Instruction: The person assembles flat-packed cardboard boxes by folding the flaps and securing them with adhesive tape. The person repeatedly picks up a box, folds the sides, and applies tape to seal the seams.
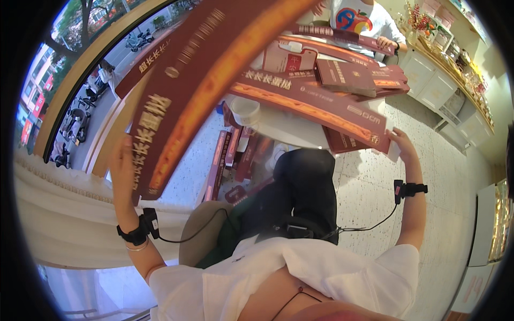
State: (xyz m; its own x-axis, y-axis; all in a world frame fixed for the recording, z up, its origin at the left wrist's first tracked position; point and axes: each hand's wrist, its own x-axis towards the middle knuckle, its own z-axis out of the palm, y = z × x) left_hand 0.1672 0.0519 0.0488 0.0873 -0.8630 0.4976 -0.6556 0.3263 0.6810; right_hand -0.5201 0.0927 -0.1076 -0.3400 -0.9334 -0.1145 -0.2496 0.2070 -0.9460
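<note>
A very long brown cardboard box (201,96), printed with an orange baked-looking strip and pale lettering, rises slantwise close in front of me. My left hand (122,166) is closed on its lower end, with part of the fingers hidden. Another long brown box (316,107) of the same print lies across the table. My right hand (404,143) grips its right end, thumb and fingers at the edge. Just below this box's left part stands a whitish round tub (245,112).
More brown boxes (345,77) and a pink-and-white card (286,58) cover the white table (284,131). Further boxes (230,160) stand beneath it. Opposite, a person in a white printed shirt (348,16) has a hand (385,44) on a box. Window left, cabinets (433,80) right.
</note>
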